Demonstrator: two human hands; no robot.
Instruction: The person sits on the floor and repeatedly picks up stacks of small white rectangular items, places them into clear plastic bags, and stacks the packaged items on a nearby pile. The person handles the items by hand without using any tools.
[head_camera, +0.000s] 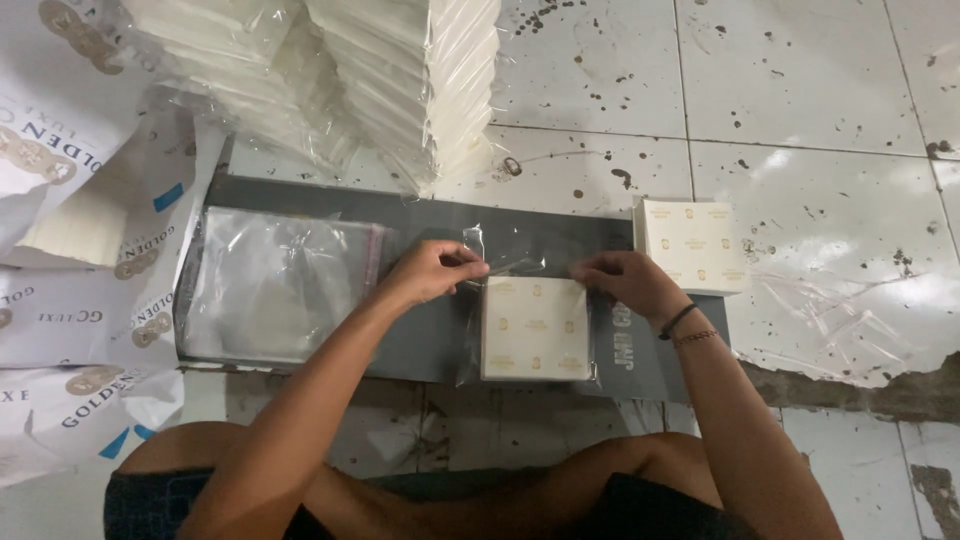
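Sitting on a tiled floor (800, 90), a person works over a dark grey mat (420, 340) laid across their knees' front. Both hands meet at the open top edge of a clear bag (520, 300) that lies flat on the mat. The left hand (432, 272) has its grip pinched closed on the bag's flap, thumb against fingertips, at the top left corner. The right hand (625, 280), wearing two thin bracelets at the wrist, has its grip closed on the top right corner of the same flap. Just below both grips, inside the bag, sits a square cream pack of napkins (535, 328) with small gold marks.

Left of the left grip, on the mat, lies a pile of empty clear bags (275, 285). Just right of the right grip, a second cream napkin pack (692, 245) rests half on the mat's edge, unbagged. Beyond both grips, tall wrapped stacks of white napkins (400, 70) stand on the floor. Far left lie white printed wrappers (70, 300).
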